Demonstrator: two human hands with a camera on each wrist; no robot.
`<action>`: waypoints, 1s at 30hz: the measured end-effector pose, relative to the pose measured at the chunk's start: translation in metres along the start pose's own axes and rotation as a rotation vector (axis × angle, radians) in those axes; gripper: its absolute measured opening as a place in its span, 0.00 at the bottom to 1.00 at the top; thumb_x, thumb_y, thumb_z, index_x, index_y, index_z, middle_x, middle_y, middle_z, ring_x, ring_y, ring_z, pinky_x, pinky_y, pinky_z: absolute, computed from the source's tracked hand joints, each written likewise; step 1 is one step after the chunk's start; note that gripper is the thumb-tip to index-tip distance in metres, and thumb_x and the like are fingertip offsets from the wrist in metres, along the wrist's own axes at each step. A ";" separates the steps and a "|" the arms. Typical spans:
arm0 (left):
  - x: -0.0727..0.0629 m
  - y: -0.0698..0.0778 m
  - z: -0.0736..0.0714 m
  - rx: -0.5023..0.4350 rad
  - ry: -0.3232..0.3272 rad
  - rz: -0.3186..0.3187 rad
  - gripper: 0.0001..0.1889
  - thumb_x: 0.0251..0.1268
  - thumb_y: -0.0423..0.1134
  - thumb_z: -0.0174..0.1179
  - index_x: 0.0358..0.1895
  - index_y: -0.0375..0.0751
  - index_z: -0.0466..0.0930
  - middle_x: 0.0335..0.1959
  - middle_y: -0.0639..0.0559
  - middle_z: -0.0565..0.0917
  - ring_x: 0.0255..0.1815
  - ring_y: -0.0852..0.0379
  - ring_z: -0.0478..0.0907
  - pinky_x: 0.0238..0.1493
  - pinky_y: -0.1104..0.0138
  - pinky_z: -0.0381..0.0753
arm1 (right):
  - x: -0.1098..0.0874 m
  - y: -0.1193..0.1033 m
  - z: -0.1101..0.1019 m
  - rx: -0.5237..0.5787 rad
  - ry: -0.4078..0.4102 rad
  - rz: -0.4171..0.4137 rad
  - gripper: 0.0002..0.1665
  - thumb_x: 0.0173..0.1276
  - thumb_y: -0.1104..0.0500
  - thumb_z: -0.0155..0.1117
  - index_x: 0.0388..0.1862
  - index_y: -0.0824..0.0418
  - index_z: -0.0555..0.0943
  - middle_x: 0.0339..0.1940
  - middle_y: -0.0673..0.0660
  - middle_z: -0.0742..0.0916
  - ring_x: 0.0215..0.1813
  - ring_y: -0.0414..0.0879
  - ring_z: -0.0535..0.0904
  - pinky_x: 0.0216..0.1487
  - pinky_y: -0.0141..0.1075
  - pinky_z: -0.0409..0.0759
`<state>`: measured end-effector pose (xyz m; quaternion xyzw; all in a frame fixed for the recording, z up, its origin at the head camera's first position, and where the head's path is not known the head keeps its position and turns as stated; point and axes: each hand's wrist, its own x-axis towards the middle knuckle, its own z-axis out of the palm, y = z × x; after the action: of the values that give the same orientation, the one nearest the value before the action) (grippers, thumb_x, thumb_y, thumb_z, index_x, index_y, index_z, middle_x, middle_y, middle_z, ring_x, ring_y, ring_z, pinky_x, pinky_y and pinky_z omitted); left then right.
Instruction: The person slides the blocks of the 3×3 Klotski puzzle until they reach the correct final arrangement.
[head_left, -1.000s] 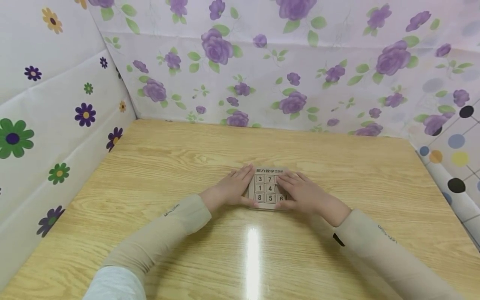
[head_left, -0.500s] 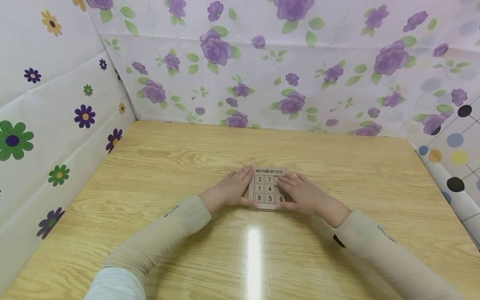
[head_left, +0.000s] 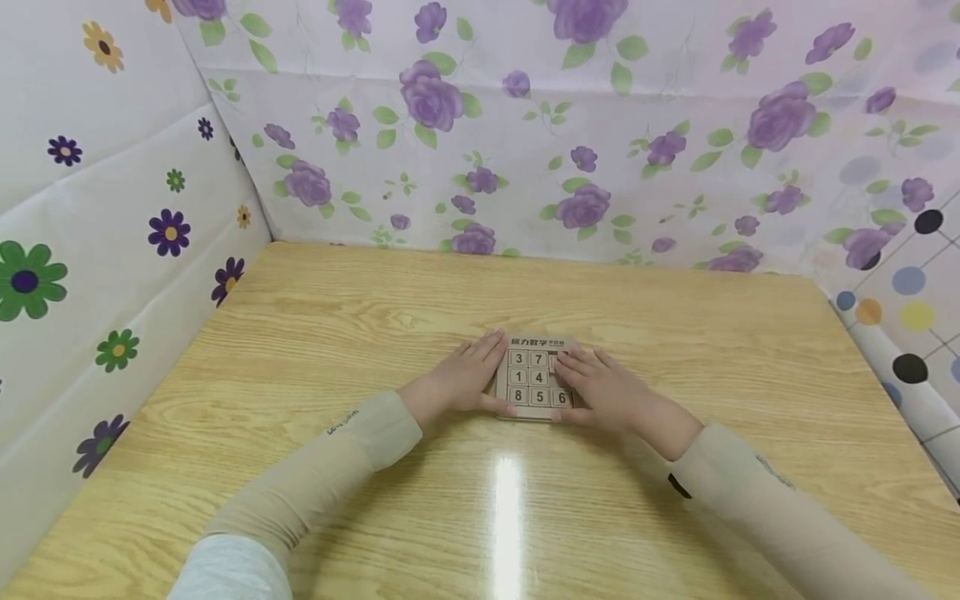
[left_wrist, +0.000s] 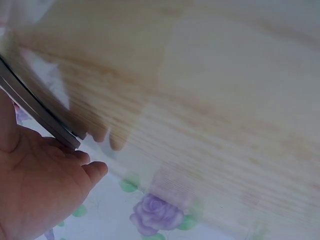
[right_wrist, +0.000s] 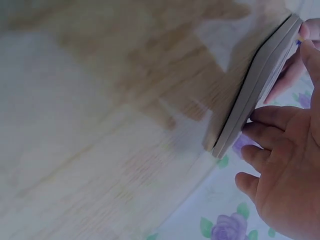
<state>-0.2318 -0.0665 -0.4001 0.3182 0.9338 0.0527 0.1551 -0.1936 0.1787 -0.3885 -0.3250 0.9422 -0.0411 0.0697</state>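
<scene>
A number slide puzzle (head_left: 538,387) lies flat on the table in the head view, with tiles 3, 7, 1, 4, 8, 5 and 6 showing and printed characters along its top. My left hand (head_left: 467,377) holds its left side, fingers along the left edge and thumb at the lower left corner. From the right, my right hand (head_left: 603,390) lays its nearly straight fingertips on the right column above the 6, its thumb by the bottom right corner. Those fingertips partly cover a tile. Both wrist views show the puzzle's side edge (right_wrist: 240,107) beside the fingers.
A wood-grain table (head_left: 375,317) spreads around the hands, with a bright light reflection in front of the puzzle. Flowered cloth (head_left: 525,150) hangs behind it, and more patterned cloth (head_left: 142,275) closes off the left side. Dotted cloth (head_left: 911,333) stands at the right.
My right fingers have shifted slightly on the right column, and a dark strip now shows at its top. The 6 is more visible. My left hand stays in place.
</scene>
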 end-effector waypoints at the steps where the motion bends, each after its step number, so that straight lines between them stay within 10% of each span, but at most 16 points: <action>1: 0.000 0.000 0.000 0.004 0.001 0.000 0.60 0.53 0.71 0.55 0.76 0.36 0.34 0.78 0.43 0.36 0.78 0.48 0.36 0.77 0.53 0.41 | -0.001 -0.001 0.000 -0.005 -0.004 -0.001 0.47 0.66 0.36 0.54 0.70 0.69 0.63 0.72 0.65 0.66 0.75 0.61 0.56 0.74 0.58 0.50; 30: 0.001 -0.004 0.003 -0.004 0.011 0.006 0.61 0.52 0.72 0.54 0.76 0.37 0.33 0.78 0.44 0.35 0.78 0.49 0.35 0.77 0.54 0.39 | 0.019 -0.008 -0.001 0.030 -0.042 -0.039 0.48 0.67 0.33 0.51 0.73 0.66 0.60 0.75 0.62 0.62 0.77 0.60 0.51 0.76 0.57 0.47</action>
<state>-0.2342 -0.0692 -0.4044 0.3205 0.9335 0.0568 0.1504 -0.2035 0.1611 -0.3886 -0.3432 0.9333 -0.0499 0.0934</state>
